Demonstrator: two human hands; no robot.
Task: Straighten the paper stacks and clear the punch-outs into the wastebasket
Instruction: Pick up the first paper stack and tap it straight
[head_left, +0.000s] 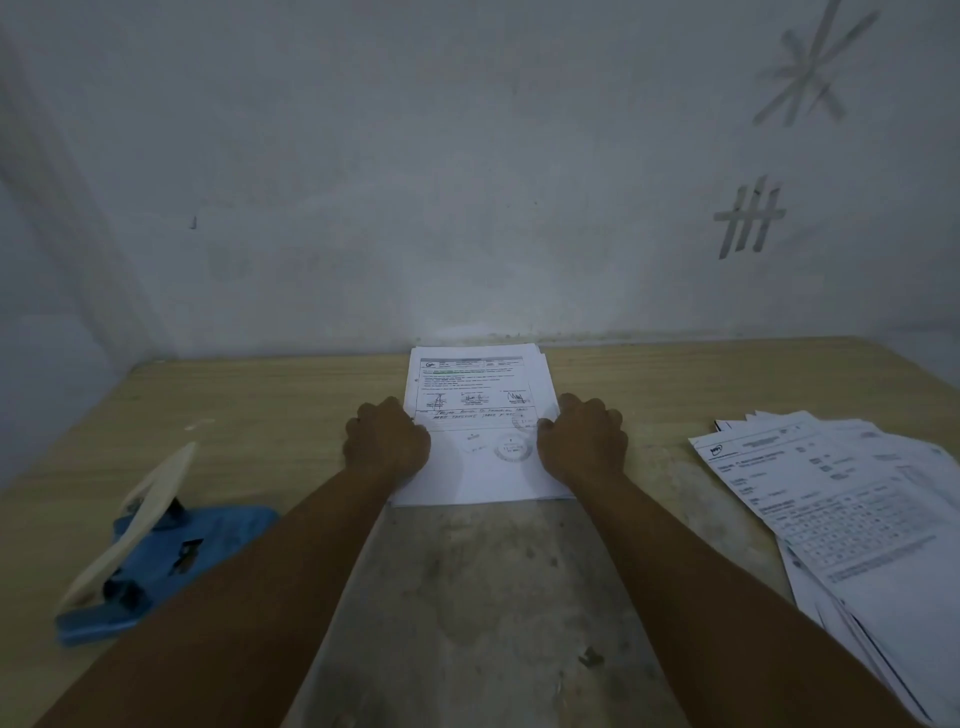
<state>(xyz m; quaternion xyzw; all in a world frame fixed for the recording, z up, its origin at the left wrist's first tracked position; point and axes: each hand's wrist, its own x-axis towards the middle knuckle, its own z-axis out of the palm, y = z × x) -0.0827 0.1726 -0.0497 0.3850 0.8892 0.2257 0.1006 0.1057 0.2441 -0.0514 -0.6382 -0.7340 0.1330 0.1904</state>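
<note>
While both arms reached up from the bottom of the frame, the left hand (387, 441) gripped the left edge of the centre paper stack (475, 415), fingers curled over the margin, and the right hand (584, 441) gripped the opposite edge in the same manner. The stack lay flat at mid-frame on the wooden table (291, 400), its far end close to the grey wall (415, 182), with printed text, signatures and round stamps visible on the top sheet. At the right edge of the frame a second stack of printed sheets (852, 514) lay fanned and uneven, well apart from the hands. At lower left stood a blue hole punch (156, 551) with a pale lever, partly blurred. Tape marks (750, 218) showed on the wall at upper right.
</note>
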